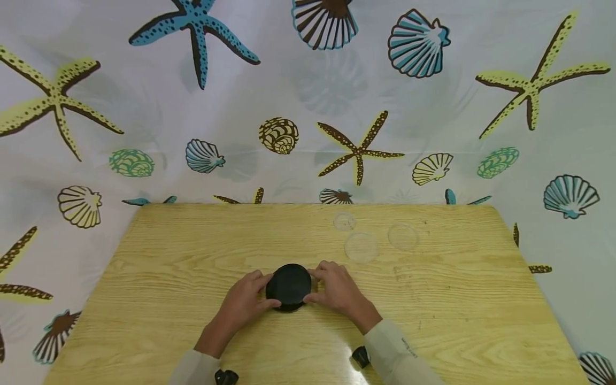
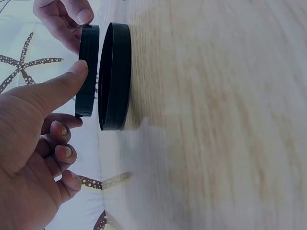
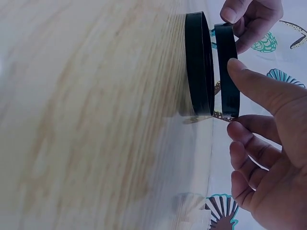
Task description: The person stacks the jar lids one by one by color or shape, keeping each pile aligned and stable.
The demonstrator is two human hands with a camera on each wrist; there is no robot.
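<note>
A round, shallow black lid [image 1: 289, 284] is held between both hands, level above the table. My left hand [image 1: 247, 303] pinches its left edge, with the thumb [image 2: 76, 72] on the near side of the rim. Opposite, my right hand [image 1: 339, 289] grips the right edge between thumb and fingers. Directly below stands a slightly wider black ring-shaped lid [image 2: 115, 76] on the wood, its hollow side up. A narrow gap separates the two in both wrist views. From the head view the held lid [image 3: 227, 72] hides most of the lower one.
Three clear round discs lie on the wooden table [image 1: 481, 299] beyond my right hand: a small disc [image 1: 344, 221], a larger disc [image 1: 361, 247] and another disc [image 1: 403, 237]. A white cloth [image 1: 269, 85] printed with shells and starfish hangs behind the table.
</note>
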